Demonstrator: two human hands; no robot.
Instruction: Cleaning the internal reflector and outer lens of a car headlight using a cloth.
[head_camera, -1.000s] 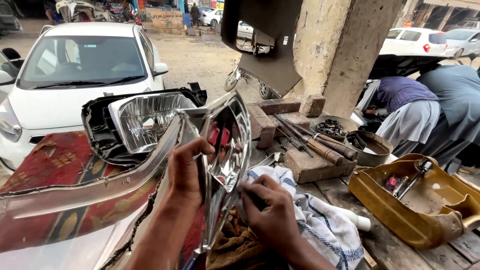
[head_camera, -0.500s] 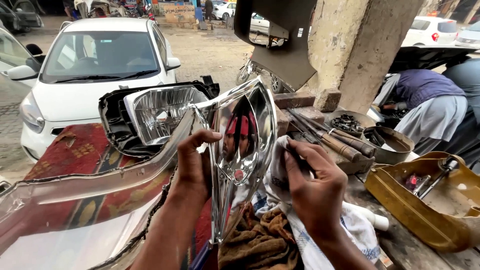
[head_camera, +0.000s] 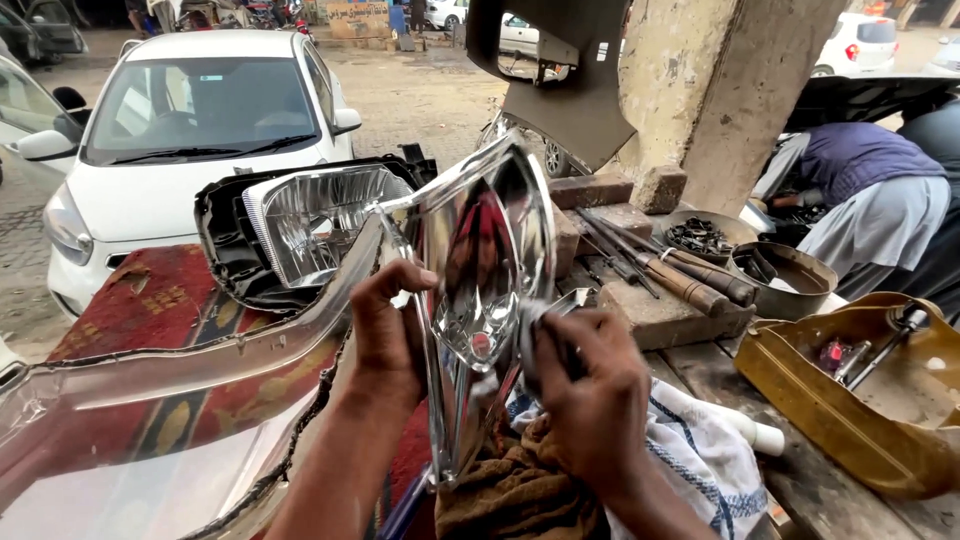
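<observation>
Fingers (head_camera: 400, 290) of the left hand (head_camera: 385, 335) pinch the chrome reflector (head_camera: 480, 280) upright before the headlamp housing (head_camera: 300, 230); right hand (head_camera: 590, 390) presses its face. Judged risk: hard pressure scratches or cracks the chrome.

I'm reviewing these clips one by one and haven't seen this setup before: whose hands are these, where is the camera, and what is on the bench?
There is no machine: a head-worn camera looks down at a person's own bare hands. The left hand grips the edge of a shiny chrome headlight reflector, held upright. The right hand presses a white blue-striped cloth against its rim. Behind stands a black headlight housing, on a red patterned rug. To the right lie wooden-handled tools and a yellow plastic tray. Other people bend over nearby.
</observation>
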